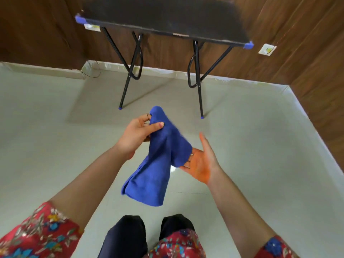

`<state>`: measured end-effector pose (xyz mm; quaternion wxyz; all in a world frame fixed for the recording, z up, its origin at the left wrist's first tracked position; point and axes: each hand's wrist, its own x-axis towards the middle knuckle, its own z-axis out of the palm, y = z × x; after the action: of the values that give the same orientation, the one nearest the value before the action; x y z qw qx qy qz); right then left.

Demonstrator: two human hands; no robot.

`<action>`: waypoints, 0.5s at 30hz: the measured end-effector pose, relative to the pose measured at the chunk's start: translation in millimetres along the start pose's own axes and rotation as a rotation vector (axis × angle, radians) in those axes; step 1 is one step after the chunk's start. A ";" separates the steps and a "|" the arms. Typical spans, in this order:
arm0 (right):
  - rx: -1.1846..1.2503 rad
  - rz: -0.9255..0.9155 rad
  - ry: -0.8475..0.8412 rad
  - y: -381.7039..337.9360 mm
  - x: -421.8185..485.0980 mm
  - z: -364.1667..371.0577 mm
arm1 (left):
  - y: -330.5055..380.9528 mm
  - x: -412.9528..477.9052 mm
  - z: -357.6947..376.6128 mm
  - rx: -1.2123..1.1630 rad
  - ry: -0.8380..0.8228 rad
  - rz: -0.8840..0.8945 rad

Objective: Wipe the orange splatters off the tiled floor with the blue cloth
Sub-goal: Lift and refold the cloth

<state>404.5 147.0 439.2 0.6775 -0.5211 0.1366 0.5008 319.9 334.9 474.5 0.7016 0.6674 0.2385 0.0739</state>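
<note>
The blue cloth (158, 161) hangs in the air at the centre of the view, folded and drooping toward my legs. My left hand (137, 133) pinches its upper end between thumb and fingers. My right hand (202, 161) is held palm up beside the cloth, fingers straight, with an orange stain across the palm; a fold of the cloth lies over its fingers. The pale tiled floor (251, 146) spreads below. No orange splatters show on the tiles in this view.
A black folding table (167, 17) with blue corner caps and thin black legs stands ahead against the wood-panelled wall (307, 62). A thin cable (93, 71) lies by the skirting at the left. My dark trouser legs (130, 235) are at the bottom.
</note>
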 end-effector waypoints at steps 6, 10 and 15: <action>-0.273 -0.362 -0.008 -69.1 -128.2 63.1 | 119.1 -66.1 -27.1 -0.031 0.158 -0.071; -0.354 -0.443 0.160 -87.1 -186.7 95.9 | 163.8 -105.9 -36.1 0.052 0.166 -0.142; -0.610 -0.649 0.224 -93.9 -226.3 125.7 | 206.3 -135.6 -56.9 0.365 -0.028 -0.031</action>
<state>334.9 135.8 705.4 0.5959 -0.7635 -0.1151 0.2207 220.9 349.2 707.2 0.5730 0.7809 0.2485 0.0090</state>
